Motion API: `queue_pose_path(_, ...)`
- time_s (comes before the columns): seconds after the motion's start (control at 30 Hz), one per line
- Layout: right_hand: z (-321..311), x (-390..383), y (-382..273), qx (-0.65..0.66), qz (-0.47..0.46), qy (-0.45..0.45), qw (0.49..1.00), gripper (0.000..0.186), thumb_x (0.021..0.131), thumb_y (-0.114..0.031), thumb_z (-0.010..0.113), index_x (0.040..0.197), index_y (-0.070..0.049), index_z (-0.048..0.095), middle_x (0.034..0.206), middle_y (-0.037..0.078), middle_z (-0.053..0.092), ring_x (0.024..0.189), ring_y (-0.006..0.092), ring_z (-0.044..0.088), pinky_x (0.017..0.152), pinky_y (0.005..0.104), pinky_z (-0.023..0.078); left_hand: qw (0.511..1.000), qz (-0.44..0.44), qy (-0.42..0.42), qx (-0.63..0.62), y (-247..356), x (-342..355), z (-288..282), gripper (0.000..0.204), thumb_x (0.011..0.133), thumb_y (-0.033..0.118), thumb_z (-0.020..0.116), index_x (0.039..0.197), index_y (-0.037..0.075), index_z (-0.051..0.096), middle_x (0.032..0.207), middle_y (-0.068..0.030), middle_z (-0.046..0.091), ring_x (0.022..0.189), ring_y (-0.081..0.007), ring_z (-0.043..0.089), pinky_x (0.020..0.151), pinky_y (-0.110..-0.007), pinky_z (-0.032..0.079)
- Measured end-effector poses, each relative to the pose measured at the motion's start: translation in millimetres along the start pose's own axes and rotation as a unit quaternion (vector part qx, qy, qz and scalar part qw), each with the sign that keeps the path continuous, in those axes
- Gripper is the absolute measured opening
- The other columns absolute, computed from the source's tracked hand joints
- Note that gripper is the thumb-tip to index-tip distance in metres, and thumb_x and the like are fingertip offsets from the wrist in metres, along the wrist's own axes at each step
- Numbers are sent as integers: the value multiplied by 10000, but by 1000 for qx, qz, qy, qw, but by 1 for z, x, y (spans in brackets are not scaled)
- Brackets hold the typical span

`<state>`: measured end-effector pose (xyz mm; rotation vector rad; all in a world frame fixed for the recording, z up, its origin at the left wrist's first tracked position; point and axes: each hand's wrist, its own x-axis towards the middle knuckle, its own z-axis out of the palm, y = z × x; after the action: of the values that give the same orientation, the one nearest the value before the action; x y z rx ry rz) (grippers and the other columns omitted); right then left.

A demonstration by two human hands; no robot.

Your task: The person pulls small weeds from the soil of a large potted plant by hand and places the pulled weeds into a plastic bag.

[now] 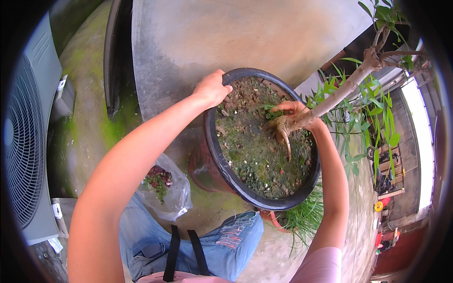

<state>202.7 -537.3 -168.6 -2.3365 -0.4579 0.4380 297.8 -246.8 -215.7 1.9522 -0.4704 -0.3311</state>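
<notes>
A large black plastic pot (245, 191) is tilted toward me, filled with mossy soil (257, 151). A small tree with a thick pale trunk (339, 92) grows from it and leans to the upper right. My left hand (212, 88) grips the pot's far left rim. My right hand (296, 109) reaches behind the trunk base, fingers down on the soil by a small green weed (271, 112); what it pinches is hidden.
A clear plastic bag (166, 191) with pulled weeds lies on the concrete by my knee. An air-conditioner unit (26, 137) stands at left. A smaller pot with grass-like leaves (302, 219) sits under the big pot. A mossy concrete wall (94, 94) rises behind.
</notes>
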Motion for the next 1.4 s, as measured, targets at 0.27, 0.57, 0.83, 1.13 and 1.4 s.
queue_pose_path(0.27,7,11,10,49,-17,20,998,419,684,-114,735,1085,-61,623,920,27,601,817,124,516,731,260,409,1000,1,2,8,-1,3,2,378,847,191,586,1176,42,477,999,-131,633,1006,-261,587,880,-375,429)
queue_pose_path(0.57,11,23,5,-78,-34,80,993,250,703,-87,720,920,-28,610,797,52,636,683,109,559,613,274,459,999,15,-10,-27,2,0,1,330,876,95,542,1173,-3,439,873,-108,610,676,-179,643,711,-335,472)
queue_pose_path(0.83,14,10,3,53,109,236,964,181,793,-105,678,924,-35,575,706,20,577,623,88,537,563,240,438,999,30,-6,-9,-6,7,2,319,880,91,534,1168,-7,438,869,-113,604,665,-182,644,707,-345,470)
queue_pose_path(1.13,7,15,4,-147,1,125,981,295,742,-134,729,978,-43,577,766,12,566,725,97,519,646,261,431,999,32,9,12,-4,6,3,307,873,95,540,1148,-15,457,864,-117,613,663,-181,648,726,-345,466)
queue_pose_path(1.4,7,22,-5,-258,74,66,961,376,664,-269,782,902,-49,591,716,63,579,650,138,518,607,284,432,1000,26,9,5,-11,10,4,376,817,239,585,1119,31,501,1020,-165,609,990,-311,578,849,-399,438)
